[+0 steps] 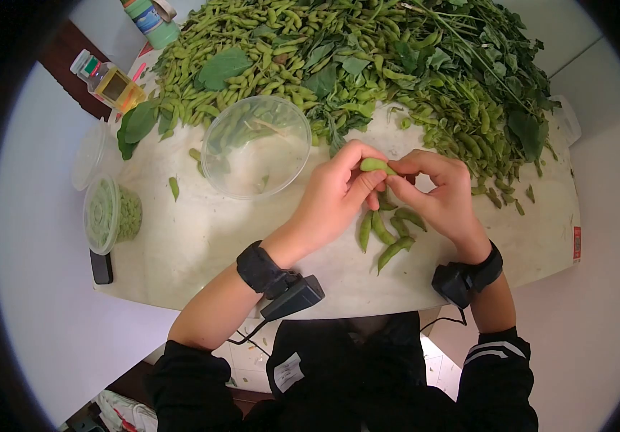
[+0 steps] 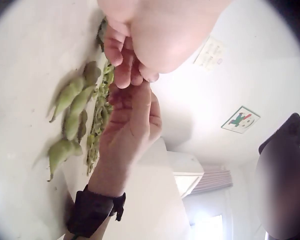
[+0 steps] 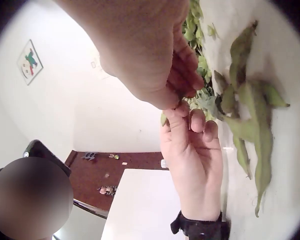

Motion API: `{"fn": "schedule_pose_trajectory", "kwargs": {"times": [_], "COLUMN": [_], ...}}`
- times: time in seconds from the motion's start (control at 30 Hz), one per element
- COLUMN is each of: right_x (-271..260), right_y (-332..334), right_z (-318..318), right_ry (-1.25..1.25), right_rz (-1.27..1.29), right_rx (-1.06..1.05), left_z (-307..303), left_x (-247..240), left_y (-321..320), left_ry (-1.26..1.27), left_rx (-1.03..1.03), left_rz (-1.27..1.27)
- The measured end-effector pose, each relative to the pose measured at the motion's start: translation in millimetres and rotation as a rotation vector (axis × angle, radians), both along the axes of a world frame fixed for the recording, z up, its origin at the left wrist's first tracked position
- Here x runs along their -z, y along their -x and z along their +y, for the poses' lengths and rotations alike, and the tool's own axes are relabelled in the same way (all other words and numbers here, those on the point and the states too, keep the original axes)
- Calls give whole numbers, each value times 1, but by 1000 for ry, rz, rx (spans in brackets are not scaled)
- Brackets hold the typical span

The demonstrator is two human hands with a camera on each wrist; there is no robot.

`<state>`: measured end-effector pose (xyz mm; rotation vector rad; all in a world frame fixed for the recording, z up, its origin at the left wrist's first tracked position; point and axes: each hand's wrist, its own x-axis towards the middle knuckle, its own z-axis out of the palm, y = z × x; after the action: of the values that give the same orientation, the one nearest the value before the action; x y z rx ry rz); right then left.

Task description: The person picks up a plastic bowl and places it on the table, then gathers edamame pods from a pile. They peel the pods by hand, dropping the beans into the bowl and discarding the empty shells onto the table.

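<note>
A green pod (image 1: 376, 165) is pinched between the thumb and fingers of the left hand (image 1: 333, 189). At the pod's right end the right hand (image 1: 439, 193) pinches its tip with thumb and index finger. Below the hands several loose pods (image 1: 395, 248) lie on the table; they also show as pods (image 2: 70, 110) in the left wrist view and pods (image 3: 260, 120) in the right wrist view. In both wrist views the fingertips meet and mostly hide the held pod.
A big heap of pods and leaves (image 1: 266, 43) covers the table's far side. Left of the hands stands a clear bowl (image 1: 256, 189). A tub of beans (image 1: 128, 214), a phone (image 1: 101, 267), a bottle of yellow liquid (image 1: 112, 85) and a green bottle (image 1: 153, 25) are at the left.
</note>
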<state>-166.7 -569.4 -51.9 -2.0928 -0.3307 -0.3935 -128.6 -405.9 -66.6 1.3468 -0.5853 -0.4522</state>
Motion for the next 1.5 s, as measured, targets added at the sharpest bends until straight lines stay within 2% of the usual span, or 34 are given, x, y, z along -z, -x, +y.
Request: {"fn": "schedule_pose_trajectory", "kwargs": {"times": [0.23,0.43,0.53,0.6,0.63,0.7,0.8,0.93,1.0,1.23,1.3,1.43,1.5], "right_x": [-3,2,5,5,6,8,8,7,6,10,12,11,13], "right_y": [2,3,3,3,3,1,0,-1,-2,0,-1,-1,1], "right_z": [0,-2,-3,-1,-1,-2,-1,-1,-2,7,4,4,4], "right_ry": [-26,-142,-242,-384,-383,-389,-376,-211,-35,-152,50,80,-50], "right_rz": [15,124,209,313,313,332,305,214,97,169,47,24,141], "right_rx": [-24,-84,-131,-148,-149,-144,-116,-57,-39,20,-12,-8,32], "left_z": [0,-1,-1,0,0,-1,-1,-1,0,2,2,-4,-5], "left_x": [-3,4,5,5,5,3,0,2,3,3,5,16,13], "left_y": [2,0,-1,-2,-3,-5,-5,-5,-5,-4,-4,-4,-2], "left_ry": [40,82,17,-84,-83,-106,-92,-92,-108,-159,-144,-88,4], "left_rx": [-15,-55,-79,-128,-130,-191,-243,-257,-234,-163,-167,-226,-215], "left_rz": [-3,-119,-164,-292,-292,-482,-556,-531,-502,-385,-381,-283,-139]}}
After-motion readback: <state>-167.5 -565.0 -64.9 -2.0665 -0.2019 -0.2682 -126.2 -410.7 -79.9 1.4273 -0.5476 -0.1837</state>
